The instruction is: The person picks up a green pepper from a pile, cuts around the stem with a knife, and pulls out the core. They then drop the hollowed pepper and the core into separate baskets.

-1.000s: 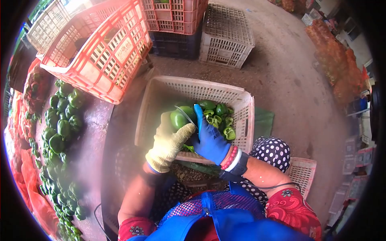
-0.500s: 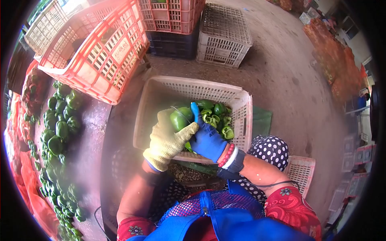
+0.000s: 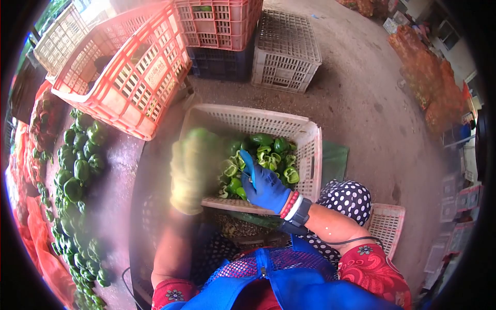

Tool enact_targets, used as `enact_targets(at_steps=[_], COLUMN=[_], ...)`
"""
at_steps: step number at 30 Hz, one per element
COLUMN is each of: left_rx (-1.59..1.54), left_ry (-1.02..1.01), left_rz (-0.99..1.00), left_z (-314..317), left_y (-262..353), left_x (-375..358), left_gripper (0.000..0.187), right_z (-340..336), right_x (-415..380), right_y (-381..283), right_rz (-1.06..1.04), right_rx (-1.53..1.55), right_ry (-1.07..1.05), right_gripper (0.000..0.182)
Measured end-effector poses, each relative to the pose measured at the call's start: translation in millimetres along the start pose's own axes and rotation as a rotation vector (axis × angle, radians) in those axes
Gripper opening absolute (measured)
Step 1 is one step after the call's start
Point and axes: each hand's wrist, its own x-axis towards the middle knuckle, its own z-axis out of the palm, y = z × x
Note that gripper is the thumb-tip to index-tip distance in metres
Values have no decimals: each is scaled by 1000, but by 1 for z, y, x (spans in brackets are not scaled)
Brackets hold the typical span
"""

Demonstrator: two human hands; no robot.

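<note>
My left hand [image 3: 187, 178], in a pale yellow glove, is smeared by motion at the left side of a pale plastic crate. A blurred green bell pepper [image 3: 201, 138] is in its fingers. My right hand [image 3: 267, 190], in a blue glove, is closed around a small blue-handled knife [image 3: 247, 161] above the crate's middle. Only part of its thin blade shows. In the crate [image 3: 258, 117] below lie cut green pepper pieces [image 3: 291, 174] and rounder green peppers [image 3: 262, 139].
Many whole green peppers [image 3: 81, 169] lie along the surface at left. Beyond them is a tilted orange crate [image 3: 129, 93]. A red crate [image 3: 217, 23] on a dark one and a grey crate [image 3: 285, 57] stand ahead. Filled orange sacks [image 3: 426, 70] are at right.
My left hand has swung left with the pepper, away from my right hand and the knife. The right hand stays nearly in place, and more cut pieces show in the crate.
</note>
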Motion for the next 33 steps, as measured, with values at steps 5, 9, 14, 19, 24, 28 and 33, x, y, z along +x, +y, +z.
enact_targets(at_steps=[5, 9, 14, 19, 24, 28, 33], left_rx=[204, 522, 56, -212, -419, -638, -932], left_ry=[-204, -428, -553, -632, -538, -476, -533], left_rz=[-19, 873, 111, -354, -499, -421, -358], left_z=[-1, 4, 9, 9, 12, 5, 2], left_y=[9, -46, -37, -11, -21, -34, -33], left_x=[-6, -7, -12, -3, -4, -6, 4], left_gripper=[33, 33, 36, 38, 42, 54, 55], right_z=[-31, -38, -48, -42, -29, -42, -67], right_x=[24, 29, 36, 31, 26, 37, 37], right_y=[-62, -28, -39, -44, -42, -17, -35], right_rz=[-33, 131, 498, 480, 495, 422, 346], right_rx=[400, 497, 677, 822, 995, 1553, 1549], right_ry=[76, -26, -167, -115, 58, -375, -328], right_gripper=[69, 76, 60, 47, 32, 37, 55])
